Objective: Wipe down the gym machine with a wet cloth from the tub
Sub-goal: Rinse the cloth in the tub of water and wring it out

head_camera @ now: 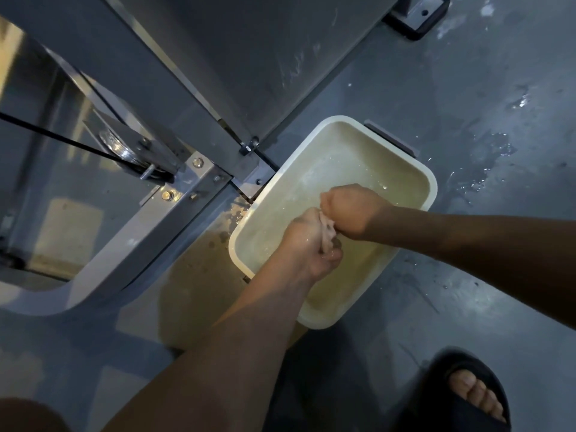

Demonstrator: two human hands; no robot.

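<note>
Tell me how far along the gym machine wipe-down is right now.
Early or between passes. Water splashes on the floor suggest the cloth has been dipped. In hand: the left hand and right hand are wringing the cloth over the tub. Left: wiping the machine frame.
</note>
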